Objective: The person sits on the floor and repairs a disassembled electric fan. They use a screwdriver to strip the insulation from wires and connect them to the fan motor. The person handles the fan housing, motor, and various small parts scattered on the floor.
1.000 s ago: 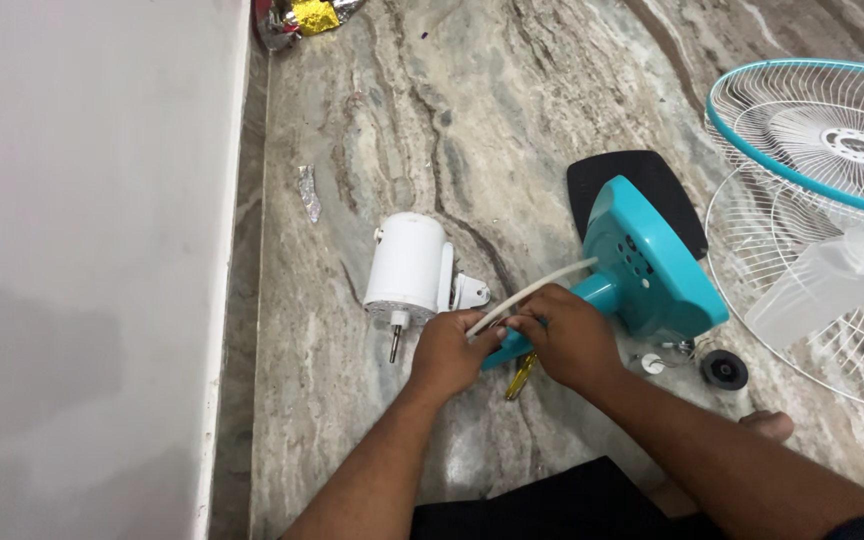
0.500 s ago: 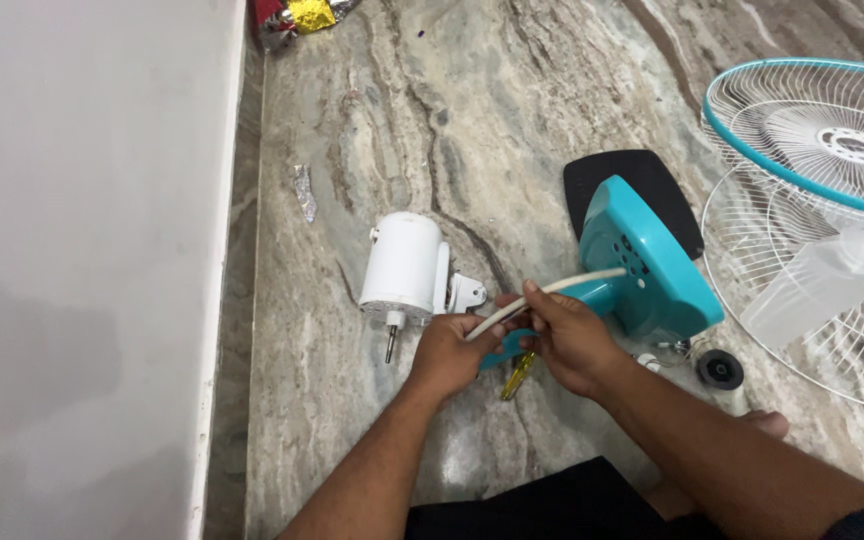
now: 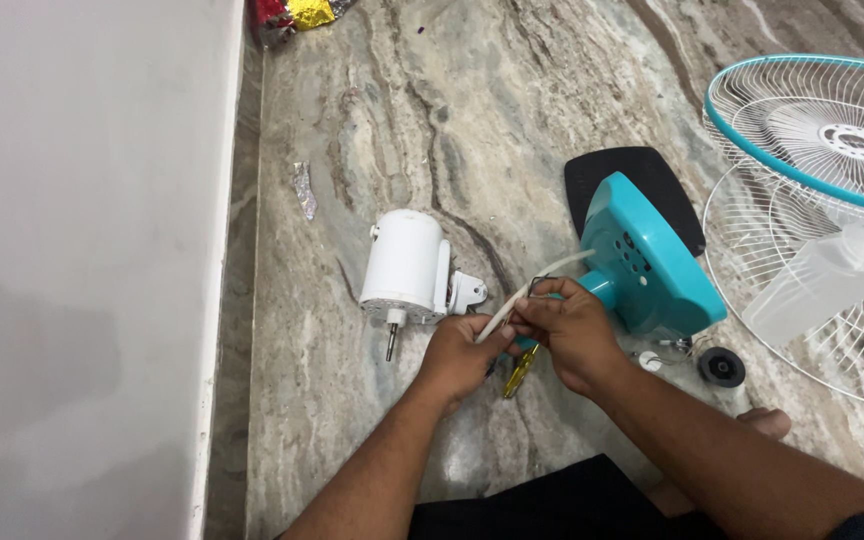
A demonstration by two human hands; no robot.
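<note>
A white fan motor housing (image 3: 407, 267) lies on the marble floor with its shaft pointing toward me. Beside it on the right stands a teal fan base (image 3: 647, 265) over a black plate (image 3: 632, 180). A white cable (image 3: 532, 290) runs from the teal base to my hands. My left hand (image 3: 457, 358) pinches the cable's lower end. My right hand (image 3: 567, 330) grips the cable just above it, fingers curled. A yellow-handled screwdriver (image 3: 520, 372) lies on the floor under my hands.
White wire fan guards with a teal rim (image 3: 812, 130) and a clear blade (image 3: 817, 285) lie at the right. A small black knob (image 3: 720, 366) and small parts sit by the base. A white wall (image 3: 82, 250) runs along the left. Foil wrappers (image 3: 297, 12) lie at the far edge.
Both hands have shifted slightly along the white cable and drawn it more taut from the teal base. The motor and base have stayed in place.
</note>
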